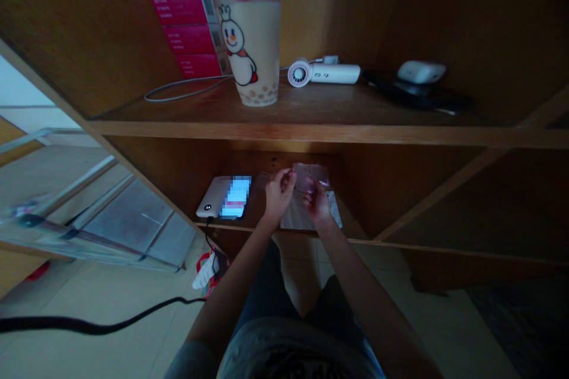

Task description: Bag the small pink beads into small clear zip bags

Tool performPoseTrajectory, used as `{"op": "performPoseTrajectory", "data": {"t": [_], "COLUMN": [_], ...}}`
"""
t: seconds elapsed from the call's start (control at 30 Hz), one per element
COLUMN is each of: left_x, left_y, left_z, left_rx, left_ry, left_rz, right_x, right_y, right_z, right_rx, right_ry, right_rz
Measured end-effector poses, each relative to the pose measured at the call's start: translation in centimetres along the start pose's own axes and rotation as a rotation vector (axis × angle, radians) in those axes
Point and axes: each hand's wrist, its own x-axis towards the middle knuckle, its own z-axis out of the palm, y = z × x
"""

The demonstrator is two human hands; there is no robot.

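Going left to right: phone (pixel 235 197) lying on the lower wooden shelf (pixel 240 228), screen pixelated, just beside the left hand (pixel 280 195), pinching one edge of a clear plastic packet (pixel 311 176). Right hand (pixel 317 202) gripping the other end, pretty sure it's the same packet, though it's dim down there. Crumpled plastic sheet (pixel 311 216) lying under both hands. Up top, snowman-printed milk tea cup (pixel 249 53) standing beside red boxes (pixel 189 29), their small print unreadable.

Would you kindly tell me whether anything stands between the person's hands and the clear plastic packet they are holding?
Nothing visible does: the left hand and right hand both touch the clear plastic packet directly. The phone lies to the left, apart from them.
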Motion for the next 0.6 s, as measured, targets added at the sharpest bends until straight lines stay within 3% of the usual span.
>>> {"op": "performPoseTrajectory", "data": {"t": [0.17,0.3,0.6], "left_x": [-0.3,0.0,1.4], "left_y": [0.6,0.2,-0.5], "left_z": [-0.1,0.4,1.0], "left_rx": [0.145,0.125,-0.019], "left_ry": [-0.047,-0.126,-0.081], "left_rz": [0.027,0.013,0.007], "right_x": [0.0,-0.3,-0.7], "right_y": [-0.1,-0.2,0.5], "right_z": [0.0,0.0,-0.2], "right_rx": [-0.011,-0.024,0.133], "right_ry": [0.013,0.000,-0.025], "right_rz": [-0.026,-0.033,0.158]}}
